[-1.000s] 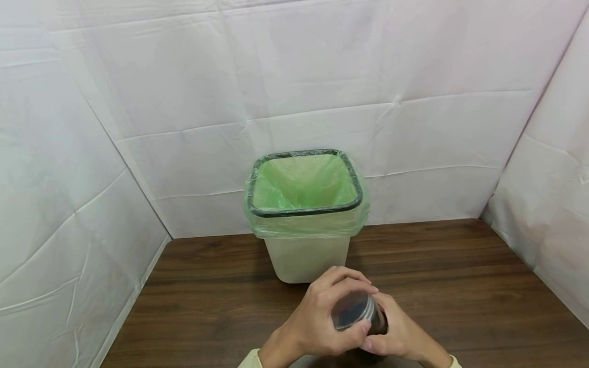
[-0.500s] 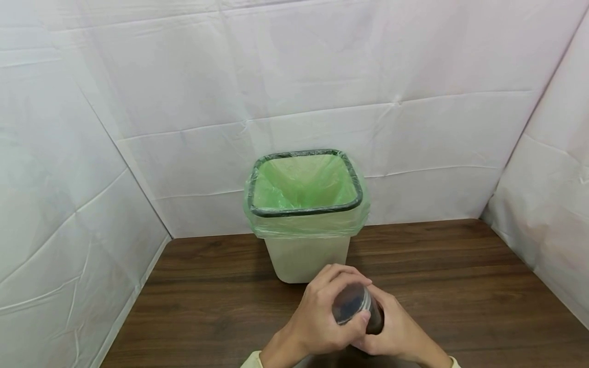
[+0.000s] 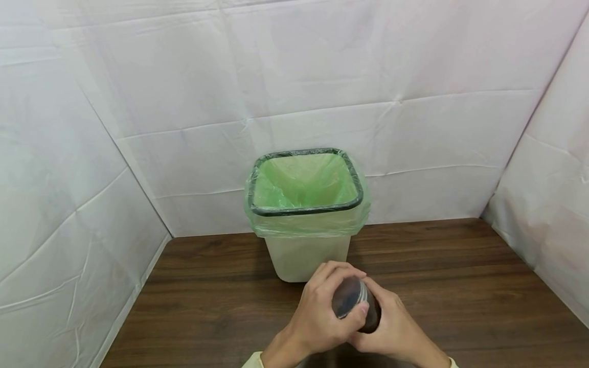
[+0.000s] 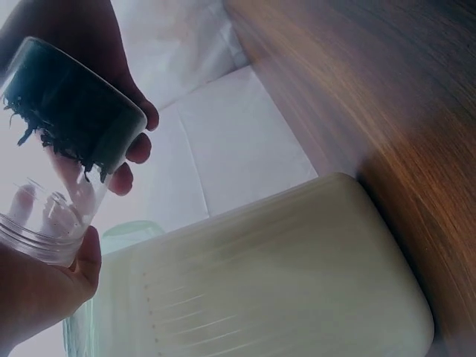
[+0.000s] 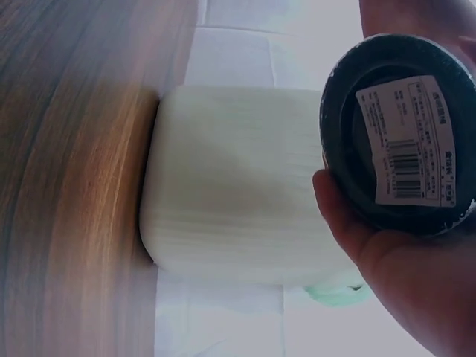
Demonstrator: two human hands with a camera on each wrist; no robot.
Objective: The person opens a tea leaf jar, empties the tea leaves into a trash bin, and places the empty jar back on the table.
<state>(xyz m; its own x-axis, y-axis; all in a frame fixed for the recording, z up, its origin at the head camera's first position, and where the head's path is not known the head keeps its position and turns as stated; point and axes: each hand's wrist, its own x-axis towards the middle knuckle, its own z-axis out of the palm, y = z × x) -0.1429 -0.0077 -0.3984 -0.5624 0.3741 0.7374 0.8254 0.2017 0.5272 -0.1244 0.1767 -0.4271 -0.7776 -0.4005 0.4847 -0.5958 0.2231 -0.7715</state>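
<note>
Both hands grip a clear jar [image 3: 369,313] of dark shredded leaves, held tilted in front of the bin. My left hand [image 3: 317,319] curls around its lid [image 3: 347,297], thumb along the near side. Around the body, toward the base, wraps my right hand [image 3: 394,324]. From the left wrist, the jar [image 4: 82,111] shows ridged rings at the lid end, and the dark leaves [image 4: 71,104] are packed toward the base. A white barcode label [image 5: 409,141] is stuck on the jar's round base, seen from the right wrist.
A cream trash bin [image 3: 308,258] stands just beyond the hands, lined with a green plastic bag [image 3: 301,227] under a dark rim ring [image 3: 306,210]. Brown wood-grain table [image 3: 198,296] lies below. White cloth walls [image 3: 184,92] enclose the back and both sides.
Both hands and the jar have shifted slightly upward in the head view. The right hand's thumb has slipped lower, behind the left hand. The bin stays put.
</note>
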